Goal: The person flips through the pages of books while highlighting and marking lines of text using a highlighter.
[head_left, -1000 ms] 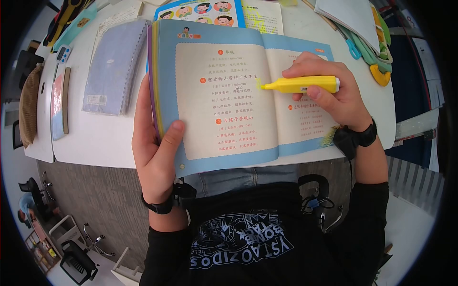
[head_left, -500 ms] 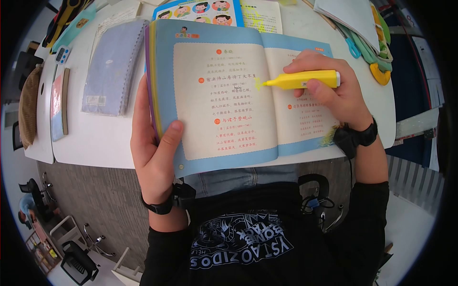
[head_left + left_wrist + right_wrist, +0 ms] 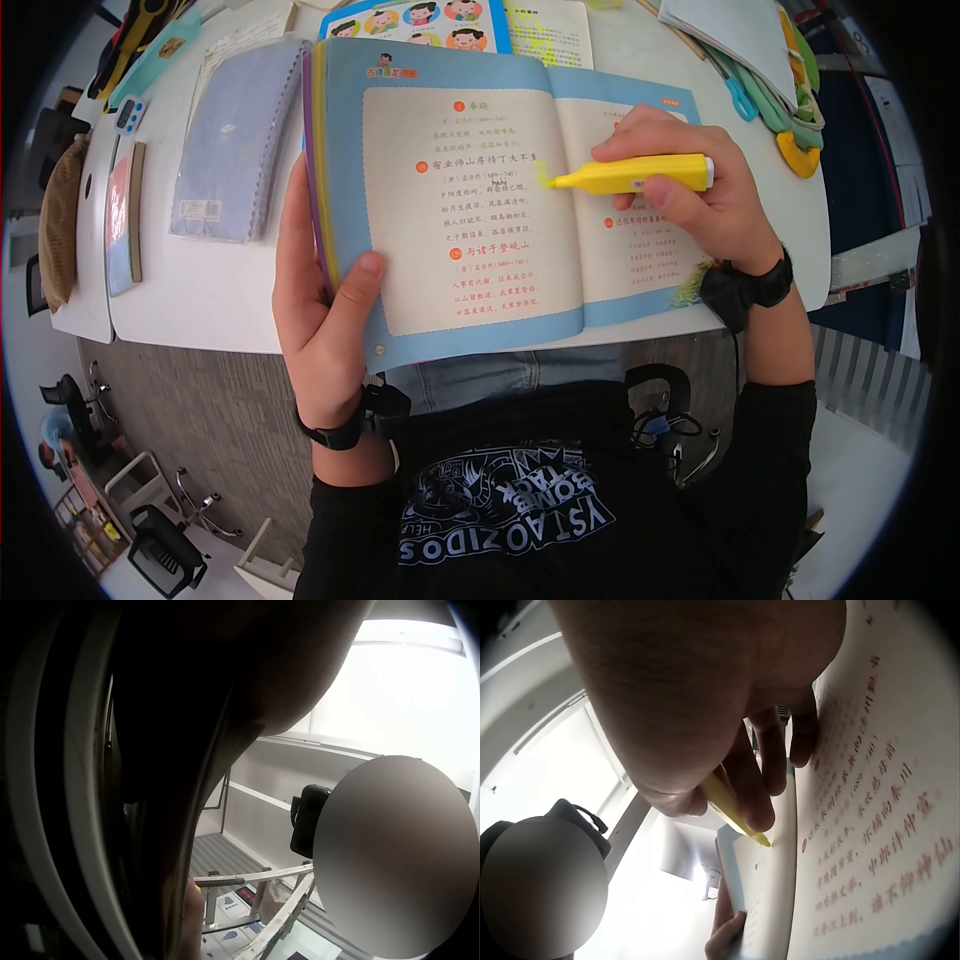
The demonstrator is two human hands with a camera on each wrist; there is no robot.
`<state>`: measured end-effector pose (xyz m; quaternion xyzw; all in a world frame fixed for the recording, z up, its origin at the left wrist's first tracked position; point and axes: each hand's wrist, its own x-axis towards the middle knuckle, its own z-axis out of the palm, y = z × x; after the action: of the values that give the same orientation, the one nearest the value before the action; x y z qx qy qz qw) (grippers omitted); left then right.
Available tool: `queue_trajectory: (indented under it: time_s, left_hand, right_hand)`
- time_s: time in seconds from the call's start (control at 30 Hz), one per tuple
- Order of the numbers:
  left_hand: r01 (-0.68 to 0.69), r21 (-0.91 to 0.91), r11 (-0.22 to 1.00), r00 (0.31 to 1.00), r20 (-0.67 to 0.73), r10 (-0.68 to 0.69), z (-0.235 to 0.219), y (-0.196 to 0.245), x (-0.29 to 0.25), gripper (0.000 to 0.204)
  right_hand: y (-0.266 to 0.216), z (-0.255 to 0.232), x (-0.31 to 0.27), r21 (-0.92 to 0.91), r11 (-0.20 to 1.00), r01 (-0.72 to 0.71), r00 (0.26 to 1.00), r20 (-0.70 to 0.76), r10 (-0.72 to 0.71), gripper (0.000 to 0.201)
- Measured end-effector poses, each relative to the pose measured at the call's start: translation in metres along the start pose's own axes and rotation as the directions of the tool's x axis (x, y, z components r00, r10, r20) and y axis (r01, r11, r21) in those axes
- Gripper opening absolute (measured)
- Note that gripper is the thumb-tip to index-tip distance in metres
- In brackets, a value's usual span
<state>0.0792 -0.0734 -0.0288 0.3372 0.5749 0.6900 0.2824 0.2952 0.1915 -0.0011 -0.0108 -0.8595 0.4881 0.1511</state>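
An open book with blue page borders is tilted up at the table's front edge. My left hand grips its left side, thumb on the page border, the other fingers behind the cover. My right hand pinches a yellow highlighter over the right page, its tip by a yellow mark near the end of the second title on the left page. In the right wrist view the highlighter points at the page near the book's fold. The left wrist view shows the left hand dark and close up.
A spiral notebook in a clear cover and a thin book lie on the left of the table. Behind the open book are a blue picture sheet and a marked page. Blue scissors, a pouch and papers lie at the right.
The highlighter tip dipped slightly right and has come back left, and the yellow mark near the title has changed a little in shape. The left hand keeps its grip on the book.
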Motion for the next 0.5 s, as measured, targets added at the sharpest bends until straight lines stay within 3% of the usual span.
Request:
queue_trajectory:
  time_s: [0.27,0.33,0.5]
  left_hand:
    - [-0.021,0.042,0.999,1.000,0.002,0.021,-0.0003,0.0011,-0.0007,0.077]
    - [-0.009,0.029,1.000,1.000,0.008,0.009,-0.0006,0.0013,-0.0010,0.077]
    - [-0.016,0.032,0.999,1.000,-0.003,0.016,0.0006,0.0014,0.0001,0.077]
  right_hand:
    - [0.0009,-0.0029,-0.0013,-0.048,0.999,0.014,1.000,0.017,-0.013,0.032]
    - [-0.0010,-0.0017,-0.0035,0.015,0.998,-0.064,0.997,-0.032,0.065,0.032]
    - [0.0016,-0.0013,-0.0027,0.001,0.998,-0.060,0.997,-0.056,0.060,0.033]
